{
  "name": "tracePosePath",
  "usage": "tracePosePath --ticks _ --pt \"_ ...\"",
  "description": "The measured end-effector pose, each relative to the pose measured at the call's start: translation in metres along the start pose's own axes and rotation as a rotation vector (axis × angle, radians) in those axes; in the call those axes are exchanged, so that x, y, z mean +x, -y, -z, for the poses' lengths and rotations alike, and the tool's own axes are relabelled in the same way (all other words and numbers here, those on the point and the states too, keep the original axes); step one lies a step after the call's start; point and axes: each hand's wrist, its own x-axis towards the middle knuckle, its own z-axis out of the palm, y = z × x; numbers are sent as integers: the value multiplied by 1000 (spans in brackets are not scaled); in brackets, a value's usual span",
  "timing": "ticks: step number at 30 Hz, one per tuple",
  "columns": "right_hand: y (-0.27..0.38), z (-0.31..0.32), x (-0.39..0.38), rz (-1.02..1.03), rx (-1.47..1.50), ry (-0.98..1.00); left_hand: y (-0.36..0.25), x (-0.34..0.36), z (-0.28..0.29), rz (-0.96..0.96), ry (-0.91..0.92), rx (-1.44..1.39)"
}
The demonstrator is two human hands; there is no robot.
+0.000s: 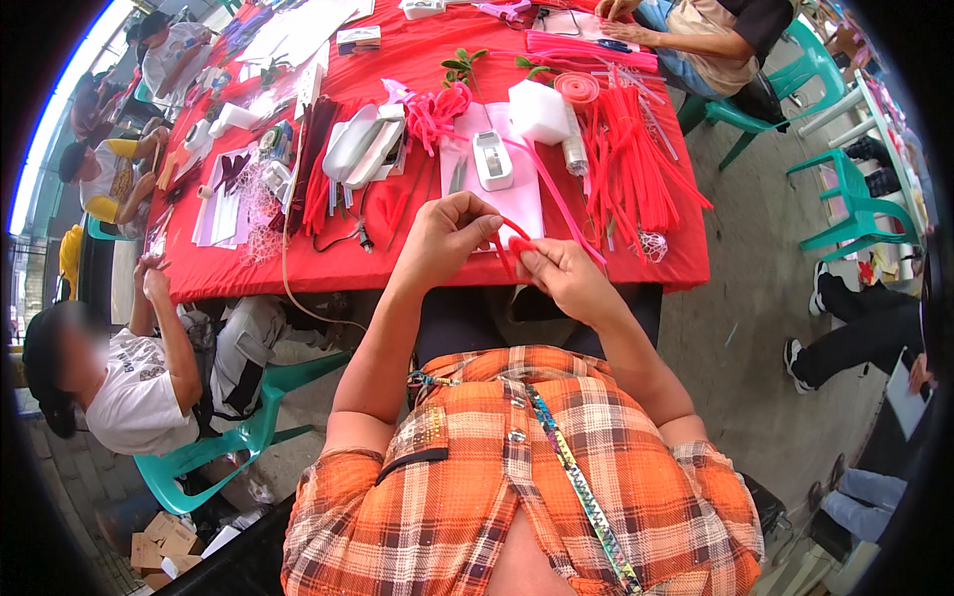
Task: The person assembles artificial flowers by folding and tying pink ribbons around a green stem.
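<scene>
My left hand point(449, 234) and my right hand point(563, 275) meet over the near edge of a red-covered table point(417, 260). Both pinch the same small piece of red pipe cleaner point(514, 241), bent into a loop between my fingertips. A pink stem point(561, 204) runs from near my right hand up toward the white foam block point(538, 110). Just beyond my hands lie a white sheet point(527, 196) and a white stapler-like tool point(491, 159).
A pile of red pipe cleaners point(636, 149) lies at the right, a red ribbon roll point(577, 87) and green leaf sprigs point(462, 66) farther back. A seated person in white point(139, 387) is at my left on a green chair; another person point(711, 35) sits across. Green chairs point(855, 204) stand right.
</scene>
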Motion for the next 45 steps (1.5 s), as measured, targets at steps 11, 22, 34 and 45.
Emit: tracePosePath --ticks 11,22,34,45 --pt "0 -1 5 70 -167 -59 2 -3 0 20 92 -142" --pt "-2 -4 10 177 -285 -135 9 -2 3 14 90 -252" --pt "-28 -19 20 195 -361 -262 20 -3 -15 -194 -215 -175" --pt "-13 -12 13 186 -137 -141 27 -10 -17 -271 -162 -98"
